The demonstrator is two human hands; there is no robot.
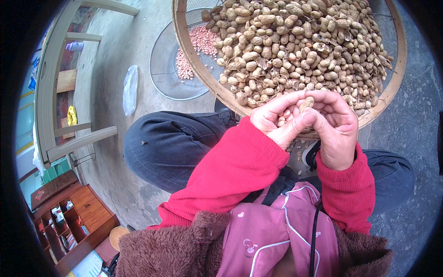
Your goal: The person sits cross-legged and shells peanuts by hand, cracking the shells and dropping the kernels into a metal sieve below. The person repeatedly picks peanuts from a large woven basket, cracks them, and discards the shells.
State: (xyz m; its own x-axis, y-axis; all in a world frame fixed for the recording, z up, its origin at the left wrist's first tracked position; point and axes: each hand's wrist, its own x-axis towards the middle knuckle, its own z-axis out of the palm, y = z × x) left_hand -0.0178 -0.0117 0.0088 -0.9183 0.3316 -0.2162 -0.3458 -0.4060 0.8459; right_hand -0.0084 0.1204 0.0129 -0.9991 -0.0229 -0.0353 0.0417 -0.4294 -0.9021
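My left hand [281, 119] cups several shelled pink peanut kernels [283, 117] in its palm. Against it, at the near rim of a round wood-framed sieve [382, 107], is my right hand [334, 126]. A single unshelled peanut [306, 103] is pinched upright between the hands, at the thumb tips. Both thumbs meet just below this pod. Beyond my fingers a large heap of unshelled peanuts [294, 48] fills most of the sieve, with a few split shells among them. The undersides of my fingers are partly hidden.
A round mesh tray [162, 78] with pink kernels [202, 39] lies partly under the sieve's left side. A clear plastic bag [130, 90] rests on the concrete floor. Pale wooden furniture [46, 104] stands at left, a brown cabinet [93, 204] at lower left. Shell bits lie between my feet.
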